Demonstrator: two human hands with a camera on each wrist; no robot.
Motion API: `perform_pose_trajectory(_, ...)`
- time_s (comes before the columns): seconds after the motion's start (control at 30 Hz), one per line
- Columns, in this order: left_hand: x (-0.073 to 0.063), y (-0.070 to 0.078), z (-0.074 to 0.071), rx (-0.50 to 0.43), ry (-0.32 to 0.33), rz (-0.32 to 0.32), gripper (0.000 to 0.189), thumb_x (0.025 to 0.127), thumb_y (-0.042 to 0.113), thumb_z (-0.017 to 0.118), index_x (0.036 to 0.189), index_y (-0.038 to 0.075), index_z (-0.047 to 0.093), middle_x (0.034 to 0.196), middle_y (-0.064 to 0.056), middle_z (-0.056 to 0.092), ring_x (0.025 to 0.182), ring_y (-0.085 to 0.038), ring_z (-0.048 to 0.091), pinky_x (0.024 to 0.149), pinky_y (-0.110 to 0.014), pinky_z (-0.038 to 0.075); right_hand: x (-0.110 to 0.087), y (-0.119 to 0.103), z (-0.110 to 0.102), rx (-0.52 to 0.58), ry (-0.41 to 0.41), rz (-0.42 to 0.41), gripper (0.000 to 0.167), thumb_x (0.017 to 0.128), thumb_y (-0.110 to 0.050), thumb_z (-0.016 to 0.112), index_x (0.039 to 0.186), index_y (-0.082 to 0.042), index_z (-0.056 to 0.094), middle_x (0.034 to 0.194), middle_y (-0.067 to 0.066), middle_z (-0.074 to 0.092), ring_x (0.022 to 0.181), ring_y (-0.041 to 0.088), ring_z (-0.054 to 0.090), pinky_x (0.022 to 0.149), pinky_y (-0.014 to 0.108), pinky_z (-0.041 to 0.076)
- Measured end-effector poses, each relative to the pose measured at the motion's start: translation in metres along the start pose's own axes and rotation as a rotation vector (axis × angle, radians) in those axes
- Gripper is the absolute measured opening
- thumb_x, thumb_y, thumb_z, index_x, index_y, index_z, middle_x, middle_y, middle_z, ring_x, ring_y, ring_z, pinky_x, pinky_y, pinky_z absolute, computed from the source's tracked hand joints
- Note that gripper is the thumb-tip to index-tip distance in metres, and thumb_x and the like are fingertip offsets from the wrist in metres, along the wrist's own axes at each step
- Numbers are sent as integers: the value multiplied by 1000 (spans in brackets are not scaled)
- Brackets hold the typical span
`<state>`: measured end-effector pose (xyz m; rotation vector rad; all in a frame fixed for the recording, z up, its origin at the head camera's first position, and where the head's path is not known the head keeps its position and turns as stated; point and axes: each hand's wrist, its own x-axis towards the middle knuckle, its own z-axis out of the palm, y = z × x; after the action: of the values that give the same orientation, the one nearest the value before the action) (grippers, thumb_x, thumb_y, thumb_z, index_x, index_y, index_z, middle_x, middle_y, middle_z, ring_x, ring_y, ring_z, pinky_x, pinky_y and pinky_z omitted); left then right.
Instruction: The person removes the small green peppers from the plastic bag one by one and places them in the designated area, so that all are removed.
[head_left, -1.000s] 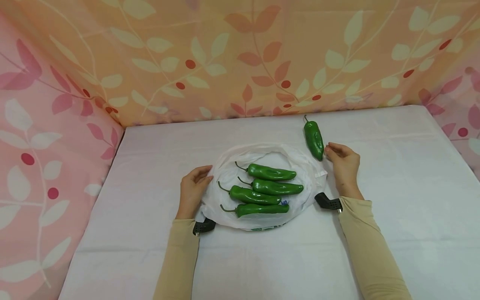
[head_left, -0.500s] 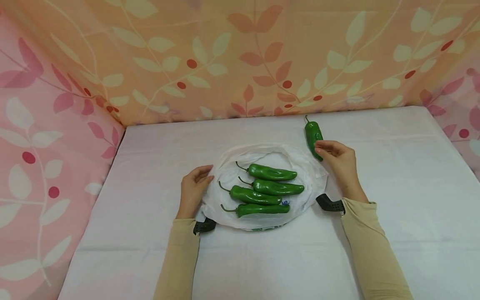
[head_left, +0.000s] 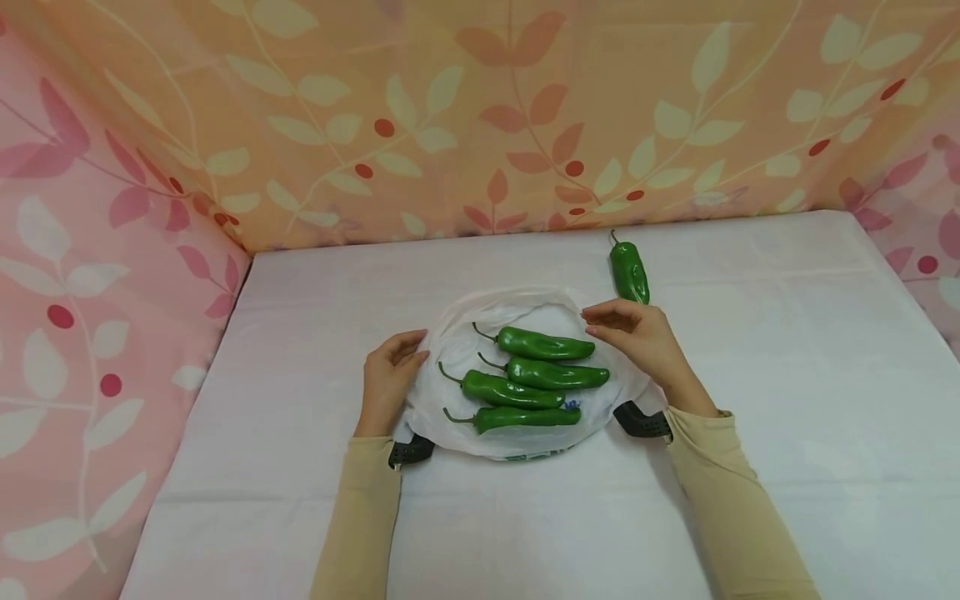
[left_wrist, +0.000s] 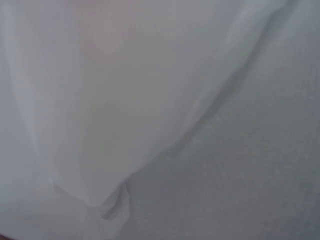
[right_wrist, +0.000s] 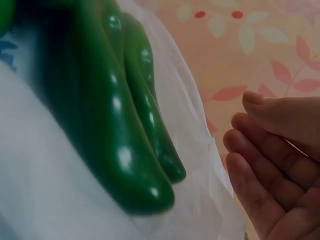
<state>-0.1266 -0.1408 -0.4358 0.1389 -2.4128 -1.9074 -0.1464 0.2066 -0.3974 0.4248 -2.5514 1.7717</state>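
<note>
Near the middle of the worktop (head_left: 795,375), four green peppers (head_left: 547,343) lie side by side in a thin white plastic bag (head_left: 465,442), stems to the left under its gaping mouth. At the left rim, the left hand (head_left: 388,375) appears to pinch the film between thumb and bent fingers. By the far right rim hangs the right hand (head_left: 639,333), its fingers close together, lightly bent, pinching nothing. Should the left grip slip, the limp film could sag over the peppers; a sharp pull on one side could roll them together. The black wrist device (head_left: 642,420) beside the right rim might snag the film too. Just beyond the right hand, a fifth pepper (head_left: 628,271) lies outside the bag, partly hidden; a careless knuckle could nudge it toward the leaf-printed cloth (head_left: 420,125) at the far edge.
</note>
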Motion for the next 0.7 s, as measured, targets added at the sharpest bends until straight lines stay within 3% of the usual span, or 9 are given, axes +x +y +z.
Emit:
perform_pose_trajectory(0.43,0,2,0,-21,-2,-14,29,86,0,66,116,3,65,113,-14,65,106,-19,61,84,-19,47,0,-6,20,-72,-134,8,23,82,0,71,105,2,69,103,16,68,94,27,65,75,20,51)
perform_pose_trajectory(0.7,-1,1,0,-23,0,-11,29,86,0,67,115,3,66,112,-13,65,105,-18,61,83,-18,47,0,-5,27,-153,-136,-10,25,80,0,73,104,0,70,103,13,68,99,27,64,88,42,48)
